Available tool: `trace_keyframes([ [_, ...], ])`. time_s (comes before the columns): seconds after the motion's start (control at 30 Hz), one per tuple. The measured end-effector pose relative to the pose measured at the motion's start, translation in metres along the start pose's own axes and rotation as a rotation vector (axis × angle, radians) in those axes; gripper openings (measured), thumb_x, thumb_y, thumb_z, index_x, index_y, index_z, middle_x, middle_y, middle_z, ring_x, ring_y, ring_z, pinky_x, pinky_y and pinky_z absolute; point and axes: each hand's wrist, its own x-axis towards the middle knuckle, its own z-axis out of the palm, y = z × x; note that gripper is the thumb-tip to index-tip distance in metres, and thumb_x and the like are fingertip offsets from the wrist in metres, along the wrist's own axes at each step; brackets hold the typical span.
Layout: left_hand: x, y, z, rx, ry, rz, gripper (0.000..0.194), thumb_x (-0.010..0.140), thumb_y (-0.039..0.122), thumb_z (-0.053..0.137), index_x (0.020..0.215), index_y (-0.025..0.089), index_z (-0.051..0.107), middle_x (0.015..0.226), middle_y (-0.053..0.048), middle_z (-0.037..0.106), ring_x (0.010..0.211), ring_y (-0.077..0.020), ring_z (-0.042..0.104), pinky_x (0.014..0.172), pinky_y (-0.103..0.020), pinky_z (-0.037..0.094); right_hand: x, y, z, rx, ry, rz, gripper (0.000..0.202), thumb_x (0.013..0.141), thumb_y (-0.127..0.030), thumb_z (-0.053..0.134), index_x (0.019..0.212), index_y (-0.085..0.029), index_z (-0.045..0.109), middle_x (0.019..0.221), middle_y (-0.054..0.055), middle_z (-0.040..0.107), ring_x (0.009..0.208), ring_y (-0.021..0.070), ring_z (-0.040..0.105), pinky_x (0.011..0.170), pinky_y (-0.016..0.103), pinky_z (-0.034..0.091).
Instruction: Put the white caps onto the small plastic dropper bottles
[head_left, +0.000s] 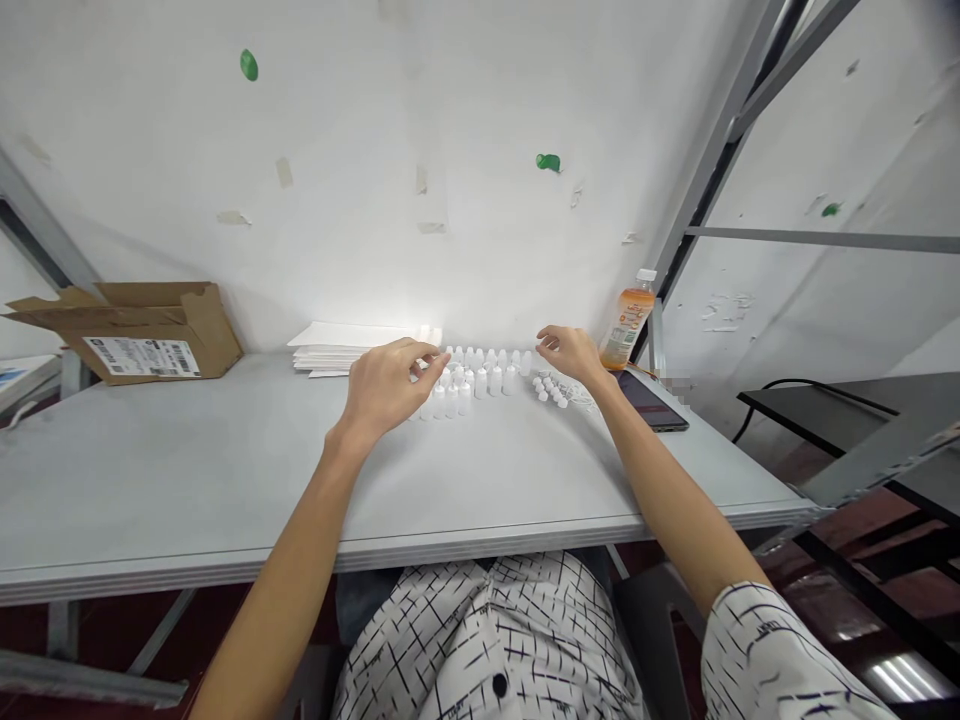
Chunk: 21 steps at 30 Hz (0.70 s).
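Observation:
Small white plastic bottles (pixel 481 383) stand upright in rows at the middle of the table. My left hand (pixel 390 385) reaches over the left end of these rows, its thumb and index fingertips nearly together by the bottle tops. Whatever is between those fingertips is too small to make out. At the right end, my right hand (pixel 568 352) hovers with bent fingers and a gap between thumb and forefinger, nothing visible in it. Just below it lies a loose pile of small white caps (pixel 551 389) with thin white strands beside them.
Behind my left hand is a stack of white sheets or flat boxes (pixel 330 348). An opened cardboard box (pixel 150 335) sits at the far left. On the right stand an orange drink bottle (pixel 628 322) and a dark tablet or phone (pixel 651 402). A white wall (pixel 480 240) closes the back.

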Motion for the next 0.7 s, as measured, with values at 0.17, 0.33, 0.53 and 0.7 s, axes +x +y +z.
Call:
trace_keyframes([
  [0.17,0.0,0.0,-0.001,-0.003,-0.013,-0.007,0.032,0.094,0.047,0.053,0.088,0.025,0.077,0.092,0.002,0.076,0.067,-0.0149,0.065,0.06,-0.027,0.038,-0.009,-0.026,-0.008,0.075,0.139,-0.095,0.02,0.085,-0.02,0.059,0.098,-0.021,0.075,0.094,0.002,0.077,0.088,0.0192,0.071,0.076,0.029,0.046],
  [0.33,0.0,-0.001,0.001,-0.004,-0.011,0.01,0.033,0.095,0.047,0.053,0.088,0.025,0.076,0.093,0.002,0.076,0.067,-0.0145,0.065,0.06,-0.028,0.039,-0.014,-0.037,0.0,0.139,-0.057,-0.154,0.016,0.084,-0.03,0.065,0.092,-0.023,0.077,0.086,0.001,0.076,0.076,0.0161,0.067,0.068,0.027,0.041],
  [0.53,0.0,-0.002,0.001,-0.01,-0.016,0.022,0.033,0.095,0.047,0.053,0.087,0.025,0.076,0.092,0.002,0.076,0.066,-0.0141,0.064,0.061,-0.028,0.04,-0.012,-0.033,0.004,0.136,-0.141,-0.182,0.018,0.081,-0.017,0.06,0.085,-0.022,0.077,0.084,0.001,0.075,0.073,0.0149,0.063,0.066,0.026,0.038],
  [0.7,0.0,0.0,0.001,-0.013,-0.028,0.028,0.034,0.095,0.047,0.052,0.087,0.025,0.076,0.095,0.002,0.077,0.065,-0.0144,0.064,0.06,-0.028,0.04,-0.013,-0.033,-0.005,0.29,-0.15,-0.161,0.012,0.071,-0.016,0.06,0.069,-0.017,0.073,0.07,0.001,0.07,0.065,0.013,0.057,0.064,0.027,0.039],
])
